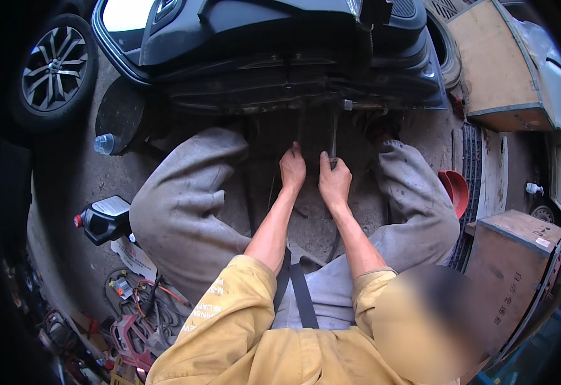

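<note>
I sit on the ground with my legs in grey trousers spread wide. Both hands reach forward to the low dark underside of a black vehicle body (280, 58). My right hand (335, 183) is closed around a thin upright metal tool (334, 135) whose top meets a metal fitting (348, 104) under the body. Just to its left, my left hand (292, 168) points its fingers up into the shadow beside another thin rod (300, 125). What those fingers grip is hidden in the dark.
A black oil jug with a red cap (104, 218) and a clear plastic bottle (104, 143) lie at my left. A car wheel (56, 67) stands far left. A red bowl (455, 190) and a wooden box (515, 256) are at my right. Tools and cables (146, 308) lie lower left.
</note>
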### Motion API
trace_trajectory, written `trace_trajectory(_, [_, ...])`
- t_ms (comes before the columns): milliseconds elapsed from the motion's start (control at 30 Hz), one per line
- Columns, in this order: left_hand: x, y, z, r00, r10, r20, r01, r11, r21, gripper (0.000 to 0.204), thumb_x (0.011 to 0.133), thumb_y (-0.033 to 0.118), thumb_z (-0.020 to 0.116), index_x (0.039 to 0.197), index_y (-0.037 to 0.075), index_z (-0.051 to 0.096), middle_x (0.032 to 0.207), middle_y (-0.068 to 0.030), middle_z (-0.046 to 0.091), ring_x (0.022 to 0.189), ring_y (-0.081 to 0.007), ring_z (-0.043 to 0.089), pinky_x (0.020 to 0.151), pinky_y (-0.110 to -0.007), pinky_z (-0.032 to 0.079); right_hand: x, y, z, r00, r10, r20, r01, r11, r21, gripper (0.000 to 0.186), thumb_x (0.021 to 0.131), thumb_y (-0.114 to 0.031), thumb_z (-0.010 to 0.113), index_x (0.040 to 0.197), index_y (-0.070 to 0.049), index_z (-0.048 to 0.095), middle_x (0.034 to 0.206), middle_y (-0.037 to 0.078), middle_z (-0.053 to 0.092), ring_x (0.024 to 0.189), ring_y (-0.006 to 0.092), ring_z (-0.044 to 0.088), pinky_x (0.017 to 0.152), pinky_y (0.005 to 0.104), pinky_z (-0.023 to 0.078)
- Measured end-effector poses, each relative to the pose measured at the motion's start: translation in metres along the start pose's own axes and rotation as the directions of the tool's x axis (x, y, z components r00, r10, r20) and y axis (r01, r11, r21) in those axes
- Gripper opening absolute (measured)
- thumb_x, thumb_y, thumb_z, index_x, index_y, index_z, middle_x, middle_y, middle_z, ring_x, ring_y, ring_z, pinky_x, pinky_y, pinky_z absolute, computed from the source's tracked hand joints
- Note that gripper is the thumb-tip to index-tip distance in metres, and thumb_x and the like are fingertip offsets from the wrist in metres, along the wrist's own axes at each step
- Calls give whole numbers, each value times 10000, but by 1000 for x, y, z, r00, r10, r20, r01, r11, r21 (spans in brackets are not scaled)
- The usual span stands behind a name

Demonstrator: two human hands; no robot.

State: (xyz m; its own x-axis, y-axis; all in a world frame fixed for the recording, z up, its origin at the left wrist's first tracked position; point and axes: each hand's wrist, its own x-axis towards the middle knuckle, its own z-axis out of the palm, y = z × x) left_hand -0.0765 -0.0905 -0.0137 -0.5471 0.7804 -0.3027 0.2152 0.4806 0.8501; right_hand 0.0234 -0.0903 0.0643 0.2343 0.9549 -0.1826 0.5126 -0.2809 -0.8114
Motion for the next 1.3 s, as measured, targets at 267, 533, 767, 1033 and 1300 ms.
trace_trajectory(267, [-26,-28,26,959,-233,159,257,955,-149,562,1039,420,384,774,-15,623,710,-202,633,749,-378,637,706,-458,465,-13,0,-34,999,-40,-23,42,995,91,447,946,-378,654,789,38,607,589,135,586,583,188,609,570,376,468])
trace_trajectory(533, [-23,-31,13,967,-161,199,209,946,-248,532,1039,397,401,759,-7,605,619,-142,580,625,-274,599,626,-414,449,-61,-29,-63,933,-298,-200,312,949,40,306,937,-269,680,946,28,609,751,100,625,667,174,605,664,331,499])
trace_trajectory(767, [-46,-69,-18,964,-171,205,212,957,-196,563,1031,423,381,756,-10,613,728,-214,634,778,-393,628,732,-468,452,-76,-35,-74,946,-101,308,54,986,157,261,938,-254,698,858,-24,603,601,-1,554,544,82,552,512,248,451])
trace_trajectory(1033, [-101,-138,-51,912,-385,143,408,887,-215,590,1017,467,389,738,4,626,725,-200,644,795,-382,642,740,-474,454,-62,-227,-89,528,-762,-374,803,306,511,243,973,-251,640,867,-69,519,620,29,556,501,90,563,456,233,499])
trace_trajectory(1300, [-129,-133,-87,920,-370,126,389,898,-205,582,1009,471,422,771,-4,659,735,-202,654,809,-370,659,754,-473,466,-62,-31,47,985,-173,-29,167,976,-143,322,868,-263,704,887,34,580,788,235,677,776,371,695,748,437,525])
